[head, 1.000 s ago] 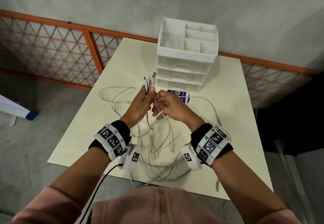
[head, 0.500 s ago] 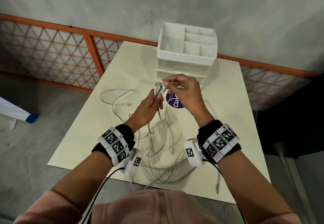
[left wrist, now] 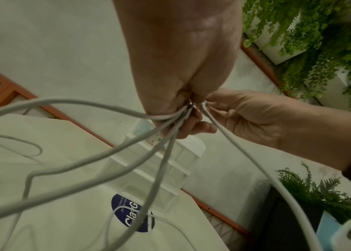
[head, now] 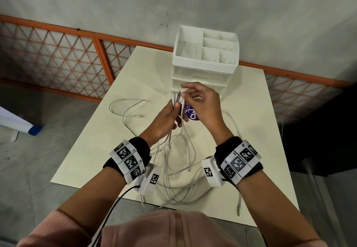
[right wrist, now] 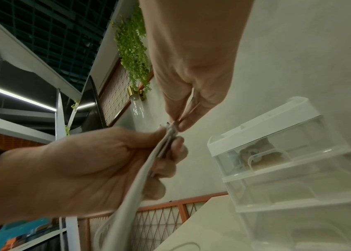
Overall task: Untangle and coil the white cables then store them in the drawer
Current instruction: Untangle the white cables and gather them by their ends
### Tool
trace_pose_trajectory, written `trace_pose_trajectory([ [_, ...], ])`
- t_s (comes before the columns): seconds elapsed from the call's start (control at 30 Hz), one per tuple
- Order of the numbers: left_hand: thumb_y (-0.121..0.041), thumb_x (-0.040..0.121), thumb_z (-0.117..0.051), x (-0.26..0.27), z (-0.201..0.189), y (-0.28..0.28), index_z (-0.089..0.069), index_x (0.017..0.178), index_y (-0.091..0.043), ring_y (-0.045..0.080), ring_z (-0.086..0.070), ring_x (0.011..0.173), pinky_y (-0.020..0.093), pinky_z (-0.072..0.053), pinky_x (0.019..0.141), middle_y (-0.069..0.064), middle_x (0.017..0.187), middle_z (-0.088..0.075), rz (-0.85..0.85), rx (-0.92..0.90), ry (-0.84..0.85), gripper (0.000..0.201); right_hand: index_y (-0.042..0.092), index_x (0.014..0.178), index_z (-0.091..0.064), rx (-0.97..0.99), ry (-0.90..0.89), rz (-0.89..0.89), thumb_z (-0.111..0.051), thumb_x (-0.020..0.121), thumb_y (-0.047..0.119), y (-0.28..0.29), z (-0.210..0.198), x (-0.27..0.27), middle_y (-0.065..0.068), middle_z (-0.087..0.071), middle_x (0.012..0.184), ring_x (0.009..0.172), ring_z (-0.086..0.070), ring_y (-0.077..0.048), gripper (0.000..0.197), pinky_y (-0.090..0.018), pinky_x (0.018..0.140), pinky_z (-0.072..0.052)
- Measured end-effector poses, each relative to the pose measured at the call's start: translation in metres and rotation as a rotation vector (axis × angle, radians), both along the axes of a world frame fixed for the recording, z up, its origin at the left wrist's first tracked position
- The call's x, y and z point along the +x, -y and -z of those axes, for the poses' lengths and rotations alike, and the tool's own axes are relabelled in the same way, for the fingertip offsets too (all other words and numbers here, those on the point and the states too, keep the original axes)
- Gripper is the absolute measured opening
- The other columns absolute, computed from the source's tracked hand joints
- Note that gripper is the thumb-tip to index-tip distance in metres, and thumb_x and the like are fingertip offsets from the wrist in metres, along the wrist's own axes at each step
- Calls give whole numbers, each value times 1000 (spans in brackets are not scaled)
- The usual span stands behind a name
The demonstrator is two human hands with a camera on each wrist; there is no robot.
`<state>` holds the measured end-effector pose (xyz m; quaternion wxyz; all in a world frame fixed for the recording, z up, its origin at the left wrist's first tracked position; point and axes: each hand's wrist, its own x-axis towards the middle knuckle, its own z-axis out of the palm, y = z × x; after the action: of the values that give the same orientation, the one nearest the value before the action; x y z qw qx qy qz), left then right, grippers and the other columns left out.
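Observation:
Several white cables point(head: 179, 161) trail in tangled loops over the cream table point(head: 257, 130). My left hand point(head: 164, 120) grips a bunch of their plug ends point(head: 176, 97), held upright above the table. My right hand point(head: 201, 101) pinches the top of that bunch with thumb and forefinger point(right wrist: 178, 122). In the left wrist view the cables point(left wrist: 164, 163) fan down out of my left fist point(left wrist: 183, 101). The white drawer unit point(head: 202, 72) stands just behind the hands, its clear drawers point(right wrist: 288, 169) closed.
A purple round label point(head: 191, 113) lies on the table under my hands. One loose cable point(head: 125, 109) loops at the left, another plug end point(head: 238, 210) hangs near the front right edge. An orange lattice fence point(head: 58, 65) runs behind the table.
My right hand has risen from beside the left palm to the plug tips and now pinches them. The left hand has kept its grip, lifted slightly toward the drawers.

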<state>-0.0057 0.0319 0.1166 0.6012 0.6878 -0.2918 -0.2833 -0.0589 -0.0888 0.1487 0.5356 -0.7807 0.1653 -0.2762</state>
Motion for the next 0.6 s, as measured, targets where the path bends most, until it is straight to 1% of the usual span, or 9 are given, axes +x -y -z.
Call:
trace_pose_trajectory([
  [0.07, -35, 103, -28, -2, -2, 3, -50, 103, -16, 1, -45, 54, 12, -36, 51, -4, 75, -61, 19, 26, 13, 29, 10, 100, -71, -9, 45, 51, -68, 82, 5, -4, 4, 2, 8, -63, 76, 67, -60, 3, 19, -10, 65, -50],
  [0.13, -30, 104, -30, -2, -1, 6, -50, 103, -8, -2, -41, 51, 13, -34, 51, -5, 71, -57, 72, 46, 49, 30, 9, 95, -71, -11, 78, 76, -70, 81, 5, -8, 5, 3, 6, -59, 78, 64, -59, 2, 15, -13, 60, -51],
  [0.2, -26, 104, -27, -2, -1, 7, -49, 91, -11, -1, -40, 50, 15, -33, 51, -3, 67, -53, 91, 59, 50, 30, 7, 93, -69, 0, 92, 88, -72, 80, 10, -9, 4, 4, 3, -58, 79, 63, -58, 2, 13, -14, 60, -51],
  [0.3, -25, 105, -24, -2, -5, 4, -44, 80, -14, 4, -45, 56, 18, -41, 57, 1, 64, -48, 28, -15, 24, 34, 6, 99, -55, 80, 31, 105, -67, 86, 26, -5, 2, 2, 2, -59, 83, 68, -59, -4, 27, -11, 60, -48],
  [0.37, -25, 105, -22, 3, -10, 1, -42, 78, -10, 12, -46, 59, 22, -44, 60, 4, 64, -45, -57, -99, 12, 37, 12, 99, -45, 259, -166, -112, -68, 83, 35, -3, 5, -2, -3, -60, 87, 72, -62, -13, 36, -21, 68, -53],
  [0.43, -26, 105, -22, 12, -15, -2, -39, 75, -10, 14, -45, 56, 23, -44, 56, 3, 63, -39, -136, -169, 13, 38, 17, 96, -44, 343, -419, -441, -71, 80, 31, -4, 17, -10, -7, -65, 88, 76, -65, -20, 35, -34, 79, -56],
  [0.47, -27, 105, -22, 17, -17, -3, -37, 73, -12, 12, -45, 53, 23, -45, 54, 1, 62, -36, -163, -192, 1, 38, 14, 96, -46, 347, -502, -582, -70, 83, 22, -7, 24, -15, -8, -67, 86, 77, -66, -22, 28, -34, 82, -56],
  [0.53, -29, 105, -21, 27, -20, -9, -33, 71, -16, 7, -38, 46, 22, -42, 48, -4, 60, -31, -206, -206, -4, 38, 9, 94, -52, 305, -555, -749, -58, 91, 7, -10, 39, -23, -6, -68, 75, 72, -67, -20, 7, -28, 78, -55],
  [0.6, -32, 105, -21, 38, -23, -18, -29, 68, -20, 3, -27, 42, 18, -32, 42, -12, 52, -30, -273, -195, -3, 39, 12, 89, -59, 211, -599, -751, -49, 94, 5, -3, 47, -29, 7, -62, 58, 59, -61, -10, 13, -23, 71, -53],
])
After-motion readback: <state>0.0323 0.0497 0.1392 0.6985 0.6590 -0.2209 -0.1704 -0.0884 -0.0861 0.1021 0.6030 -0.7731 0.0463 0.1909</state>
